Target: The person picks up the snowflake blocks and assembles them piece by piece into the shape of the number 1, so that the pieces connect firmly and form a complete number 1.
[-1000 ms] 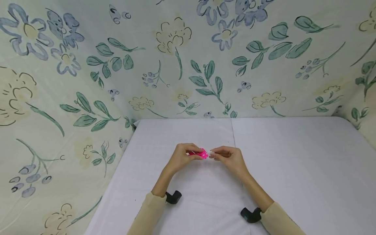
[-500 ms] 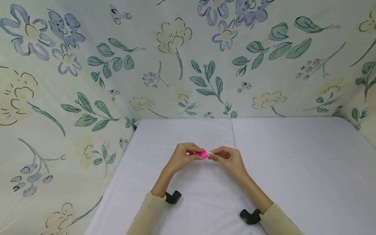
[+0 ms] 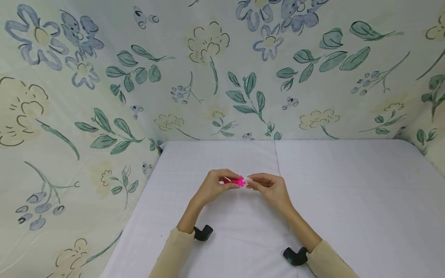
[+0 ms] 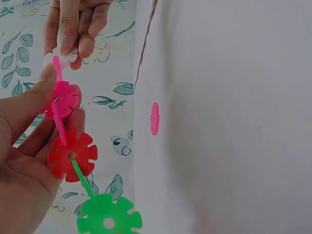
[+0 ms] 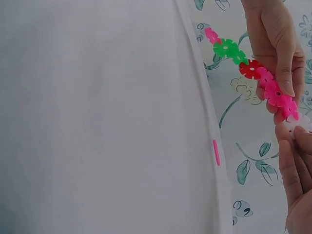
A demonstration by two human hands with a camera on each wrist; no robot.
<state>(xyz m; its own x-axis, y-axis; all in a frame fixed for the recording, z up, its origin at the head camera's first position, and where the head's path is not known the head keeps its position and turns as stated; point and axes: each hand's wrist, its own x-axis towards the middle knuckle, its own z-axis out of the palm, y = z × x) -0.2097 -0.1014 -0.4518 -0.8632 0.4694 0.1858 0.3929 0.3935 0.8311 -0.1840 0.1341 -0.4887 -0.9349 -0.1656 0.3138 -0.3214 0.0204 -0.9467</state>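
Observation:
My left hand [image 3: 215,186] pinches a chain of interlocking plastic snowflake discs between thumb and fingers. In the left wrist view the chain shows a pink disc [image 4: 72,92] under my fingers, then a red disc [image 4: 83,161] and a green disc [image 4: 97,212] below. Another pink disc [image 5: 210,35] ends the chain in the right wrist view. With thumb and fingertips my right hand [image 3: 272,187] pinches a white snowflake disc [image 5: 304,122]. Its edge meets a pink disc [image 4: 57,63] standing edge-on at the chain's near end. Fingers partly cover both joined pieces.
White cloth covers the table [image 3: 347,200], and a flowered cloth [image 3: 208,96] hangs behind and at the sides. A separate pink piece [image 4: 154,118] shows edge-on against the white cloth in both wrist views. Black wrist mounts [image 3: 295,256] sit at the sleeves.
Both hands stay almost in place, close together. The pink disc between them has turned slightly, and the white disc shows differently at the right fingertips. The head view has shifted a little.

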